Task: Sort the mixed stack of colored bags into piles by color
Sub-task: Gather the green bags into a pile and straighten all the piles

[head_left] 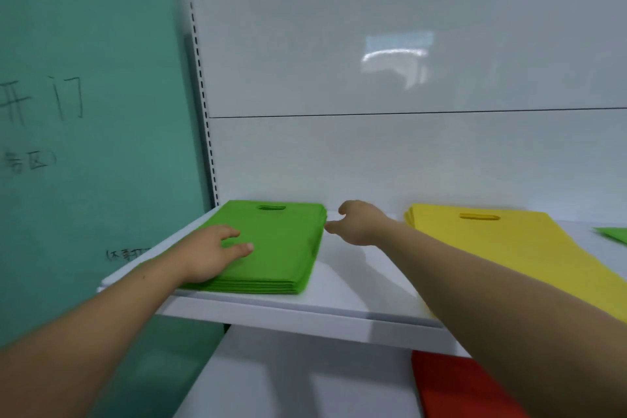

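A neat pile of green bags (278, 244) lies at the left end of a white shelf (356, 285). My left hand (210, 254) rests flat on the pile's near left part, fingers relaxed. At the pile's right edge my right hand (356, 222) is open, its fingertips touching or almost touching the side of the pile. To the right, a pile of yellow bags (492, 244) lies partly under my right forearm. A corner of another green bag (614, 234) shows at the far right edge. A red bag (458, 387) lies on the shelf below.
A teal wall (95, 112) with handwritten marks stands close on the left. The white back panel (390, 153) rises straight behind the piles. A slotted upright (203, 105) runs along the shelf's left corner. Bare shelf shows between the green and yellow piles.
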`<state>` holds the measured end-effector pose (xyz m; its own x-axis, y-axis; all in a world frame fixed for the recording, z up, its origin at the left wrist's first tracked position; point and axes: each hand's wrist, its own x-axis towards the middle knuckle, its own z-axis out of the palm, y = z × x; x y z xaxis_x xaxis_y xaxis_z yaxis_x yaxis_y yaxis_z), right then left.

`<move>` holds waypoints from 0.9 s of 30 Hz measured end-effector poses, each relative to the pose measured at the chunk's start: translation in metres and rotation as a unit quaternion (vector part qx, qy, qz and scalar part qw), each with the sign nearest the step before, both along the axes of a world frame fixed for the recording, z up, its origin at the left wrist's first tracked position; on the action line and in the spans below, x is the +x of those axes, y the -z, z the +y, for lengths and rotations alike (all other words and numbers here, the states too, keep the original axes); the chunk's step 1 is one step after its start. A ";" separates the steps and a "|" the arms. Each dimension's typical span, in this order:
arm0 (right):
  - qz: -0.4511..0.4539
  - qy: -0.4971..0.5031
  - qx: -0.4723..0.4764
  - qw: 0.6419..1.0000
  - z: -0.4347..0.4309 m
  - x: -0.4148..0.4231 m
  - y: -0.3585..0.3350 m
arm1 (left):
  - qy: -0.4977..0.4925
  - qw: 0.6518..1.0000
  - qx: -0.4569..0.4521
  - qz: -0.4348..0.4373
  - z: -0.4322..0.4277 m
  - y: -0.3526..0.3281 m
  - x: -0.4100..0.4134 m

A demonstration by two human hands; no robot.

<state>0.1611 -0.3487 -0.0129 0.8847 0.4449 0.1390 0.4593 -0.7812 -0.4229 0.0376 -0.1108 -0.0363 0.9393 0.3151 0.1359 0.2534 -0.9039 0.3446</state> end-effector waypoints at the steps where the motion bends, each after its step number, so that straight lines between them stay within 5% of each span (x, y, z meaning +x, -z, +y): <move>1: 0.004 -0.001 0.000 1.000 0.014 -0.003 0.004 | -0.009 1.000 -0.002 -0.006 0.015 0.001 -0.002; 11: 0.055 0.120 0.059 0.989 0.090 -0.007 0.033 | -0.020 0.998 -0.049 -0.024 0.086 0.033 -0.012; 27: 0.080 0.208 0.115 0.968 0.098 -0.004 0.036 | 0.016 0.999 0.005 0.028 0.099 0.030 0.003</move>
